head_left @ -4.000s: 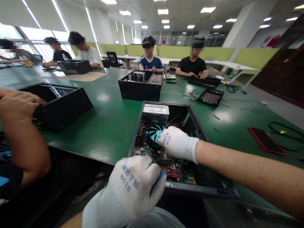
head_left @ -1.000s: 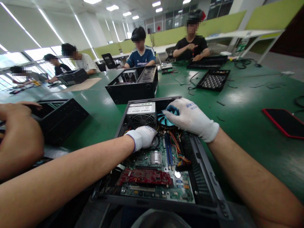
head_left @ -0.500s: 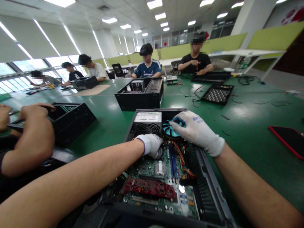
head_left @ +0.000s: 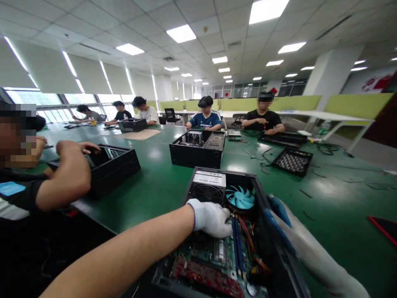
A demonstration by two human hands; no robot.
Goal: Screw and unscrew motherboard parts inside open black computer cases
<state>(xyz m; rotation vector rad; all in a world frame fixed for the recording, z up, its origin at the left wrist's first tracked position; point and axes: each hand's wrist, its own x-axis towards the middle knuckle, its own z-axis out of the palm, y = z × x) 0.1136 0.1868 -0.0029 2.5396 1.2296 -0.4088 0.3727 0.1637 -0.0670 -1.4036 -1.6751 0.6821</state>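
An open black computer case (head_left: 283,248) stands in front of me, with a blue fan (head_left: 240,197) and a power supply (head_left: 208,186) at its far end. Inside lie a green motherboard (head_left: 214,238) and a red card (head_left: 206,275). My left hand (head_left: 212,218), in a white glove, is over the motherboard beside the memory slots; its fingers are curled together, and what they hold is hidden. My right hand (head_left: 287,225), in a white glove with blue fingertips, is at the outer right side of the case, its fingers stretched out and apart.
On the green table (head_left: 149,203) stand more cases, one straight ahead (head_left: 198,153) and one at the left (head_left: 114,169) with a person's arms over it. A black tray (head_left: 292,161), cables (head_left: 330,149) and a red-edged object (head_left: 384,229) lie right. Several people sit around.
My right hand has left the blue fan and moved right and down to the case's outer side. The view has shifted up and left; my left hand stays over the motherboard.
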